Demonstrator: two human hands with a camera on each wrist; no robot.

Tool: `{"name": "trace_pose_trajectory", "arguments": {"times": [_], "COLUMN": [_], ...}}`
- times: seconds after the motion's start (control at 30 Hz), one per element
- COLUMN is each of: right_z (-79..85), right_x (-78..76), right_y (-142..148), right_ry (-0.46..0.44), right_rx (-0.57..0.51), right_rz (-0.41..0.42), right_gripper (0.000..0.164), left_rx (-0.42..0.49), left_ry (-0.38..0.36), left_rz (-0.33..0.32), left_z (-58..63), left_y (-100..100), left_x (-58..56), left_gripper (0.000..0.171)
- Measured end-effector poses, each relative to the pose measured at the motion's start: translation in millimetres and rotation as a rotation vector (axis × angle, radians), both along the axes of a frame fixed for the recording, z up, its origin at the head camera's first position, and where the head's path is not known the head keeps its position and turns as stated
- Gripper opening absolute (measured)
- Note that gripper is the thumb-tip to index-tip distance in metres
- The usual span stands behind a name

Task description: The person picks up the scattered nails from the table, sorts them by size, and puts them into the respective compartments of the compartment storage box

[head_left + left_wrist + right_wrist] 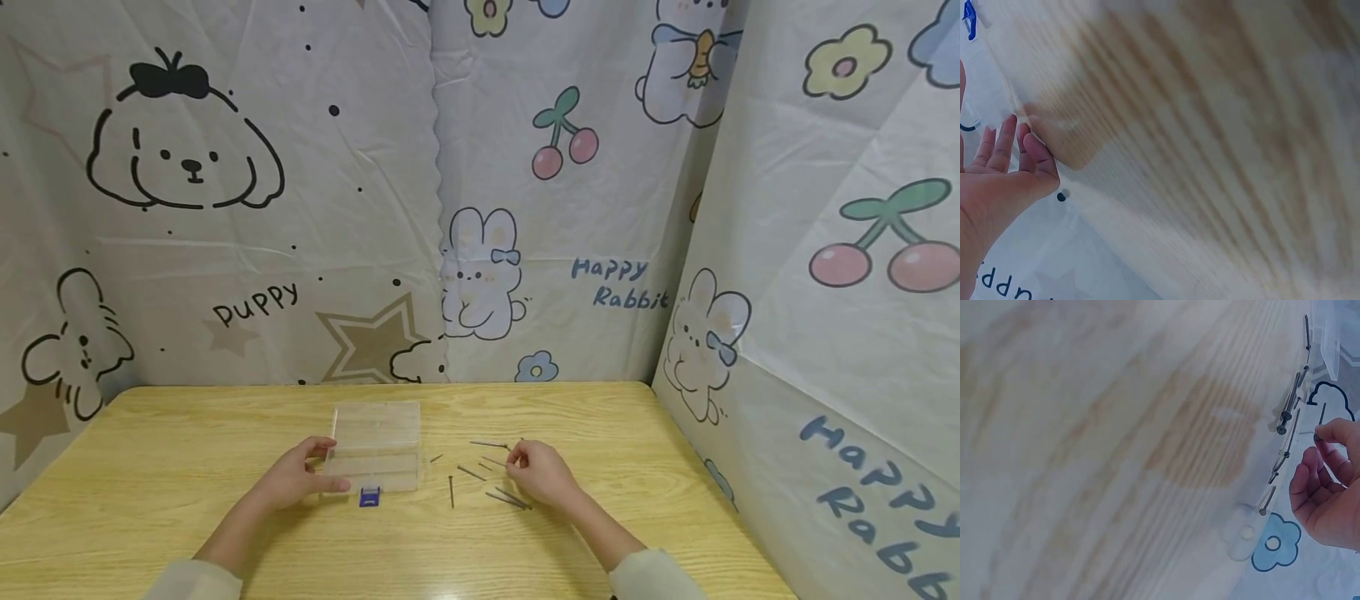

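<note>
A clear plastic box point(381, 472) with a blue clasp point(370, 497) at its front sits on the wooden table. Its transparent lid point(377, 423) is raised at the back. My left hand point(296, 475) holds the box's left side, thumb over the front corner and fingertips at the left edge. To the right, my right hand point(543, 473) pinches a thin nail point(1322, 414) near its head, between thumb and index finger. Around that hand lie several loose grey nails point(471, 472) of different lengths, some close together point(1285, 415).
The light wood table point(442, 550) reaches back to a printed cloth point(360, 208) that hangs behind it. More printed cloth point(840, 350) hangs along the right side. One nail point(452, 492) lies apart near the box's right front corner.
</note>
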State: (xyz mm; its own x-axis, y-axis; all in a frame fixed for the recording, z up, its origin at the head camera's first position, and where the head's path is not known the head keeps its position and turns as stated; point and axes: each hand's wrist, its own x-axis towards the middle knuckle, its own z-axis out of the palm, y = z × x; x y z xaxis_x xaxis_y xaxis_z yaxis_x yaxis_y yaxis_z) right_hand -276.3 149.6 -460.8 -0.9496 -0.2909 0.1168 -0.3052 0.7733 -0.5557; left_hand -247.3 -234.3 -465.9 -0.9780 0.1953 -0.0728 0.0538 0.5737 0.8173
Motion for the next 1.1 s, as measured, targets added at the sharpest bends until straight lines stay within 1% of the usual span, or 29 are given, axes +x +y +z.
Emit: {"name": "trace_pose_trajectory", "arguments": {"times": [0.3,0.53,0.77,0.97,1.1], "right_z": [4.3,7.2,10.6,15.6,19.5], "right_x": [-1.9,-4.5,-5.5,-6.8,-7.5], "right_y": [-11.9,-21.4,-33.0,-43.5,-50.7], "right_ry": [0.009,0.013,-0.011,0.010,0.018], "right_rx": [0.005,-0.003,0.001,0.014,0.023], "right_rz": [0.033,0.062,0.069,0.084,0.109], "right_gripper": [0.005,0.006,0.008,0.007,0.007], "left_rx": [-0.009,-0.015,-0.008,0.001,0.003], "left_ry": [-0.023,-0.013,0.001,0.019,0.015], "left_rz": [0.010,0.016,0.002,-0.008,-0.004], "left_z": [0.3,0.0,-0.2,-0.3,0.1], "left_y": [-1.1,-1.2,-0.5,0.1,0.0], "left_x": [1.4,-0.2,-0.4,-0.1,0.4], "left_gripper": [0.081,0.081,0.081,0.081,0.081]}}
